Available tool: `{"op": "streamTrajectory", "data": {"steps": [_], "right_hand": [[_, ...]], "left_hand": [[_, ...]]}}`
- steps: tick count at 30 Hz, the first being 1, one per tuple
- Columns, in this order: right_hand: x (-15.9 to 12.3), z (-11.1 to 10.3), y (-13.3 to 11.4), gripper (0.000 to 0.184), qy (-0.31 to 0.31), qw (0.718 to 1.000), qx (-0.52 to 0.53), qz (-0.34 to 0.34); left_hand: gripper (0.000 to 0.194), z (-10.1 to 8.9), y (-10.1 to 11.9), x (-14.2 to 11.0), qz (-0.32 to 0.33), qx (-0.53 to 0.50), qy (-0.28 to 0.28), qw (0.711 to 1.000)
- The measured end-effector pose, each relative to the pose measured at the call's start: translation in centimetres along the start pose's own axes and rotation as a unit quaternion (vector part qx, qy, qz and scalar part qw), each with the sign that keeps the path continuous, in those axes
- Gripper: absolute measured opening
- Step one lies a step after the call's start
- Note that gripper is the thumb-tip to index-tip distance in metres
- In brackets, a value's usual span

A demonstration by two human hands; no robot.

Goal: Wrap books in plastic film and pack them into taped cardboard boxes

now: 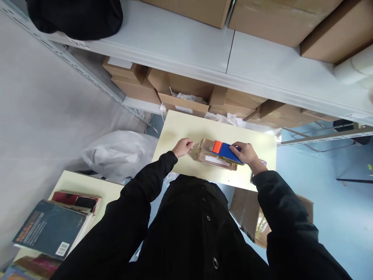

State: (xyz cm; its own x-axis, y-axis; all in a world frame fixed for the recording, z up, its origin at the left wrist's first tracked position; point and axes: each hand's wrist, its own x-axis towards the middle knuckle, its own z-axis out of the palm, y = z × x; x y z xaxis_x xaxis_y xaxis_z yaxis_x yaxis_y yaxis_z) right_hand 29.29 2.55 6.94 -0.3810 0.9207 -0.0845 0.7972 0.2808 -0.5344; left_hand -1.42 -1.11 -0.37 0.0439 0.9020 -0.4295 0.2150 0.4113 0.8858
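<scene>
A small cardboard box [201, 154] with clear tape and a white label [217, 161] lies on a pale yellow table [182, 126]. On top of it is a blue and orange tape dispenser [225, 151]. My right hand [246, 153] grips the dispenser's blue right part, thumb lying along its top. Just left of the box, my left hand [183, 147] has its fingers closed in a pinch; what they hold, if anything, is too small to make out. Partly hidden behind my right wrist is a dark flat object [263, 162] near the table's right end.
Metal shelving [186, 62] stands in front, with open cardboard boxes [183, 99] on its lower level. A white plastic bag [119, 153] lies to the left. Books [49, 225] are stacked on a lower-left table. An open carton [247, 212] sits on the floor at right.
</scene>
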Motion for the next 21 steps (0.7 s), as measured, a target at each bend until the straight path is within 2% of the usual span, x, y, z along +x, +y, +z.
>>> {"op": "streamTrajectory", "data": {"steps": [8,10,15,18,21], "right_hand": [[-0.1,0.7,-0.2,0.037,-0.014,0.999,-0.032,0.013],[-0.2,0.8,-0.3,0.037,-0.022,0.999,-0.038,0.016],[-0.1,0.8,-0.4,0.036,-0.028,0.998,-0.041,0.027],[-0.1,0.9,-0.4,0.036,-0.030,0.998,-0.047,0.029],[0.1,1.1,-0.3,0.036,-0.034,0.997,-0.058,0.024]], "left_hand": [[0.022,0.6,-2.8,1.6,-0.014,-0.032,-0.017,0.999],[0.025,1.2,-3.6,1.8,0.000,-0.032,-0.013,0.999],[0.023,3.3,-5.2,2.0,0.077,0.013,0.053,0.996],[0.013,4.4,-6.1,1.8,0.082,0.020,0.097,0.992],[0.028,5.0,-6.7,1.3,0.089,0.054,0.126,0.987]]}}
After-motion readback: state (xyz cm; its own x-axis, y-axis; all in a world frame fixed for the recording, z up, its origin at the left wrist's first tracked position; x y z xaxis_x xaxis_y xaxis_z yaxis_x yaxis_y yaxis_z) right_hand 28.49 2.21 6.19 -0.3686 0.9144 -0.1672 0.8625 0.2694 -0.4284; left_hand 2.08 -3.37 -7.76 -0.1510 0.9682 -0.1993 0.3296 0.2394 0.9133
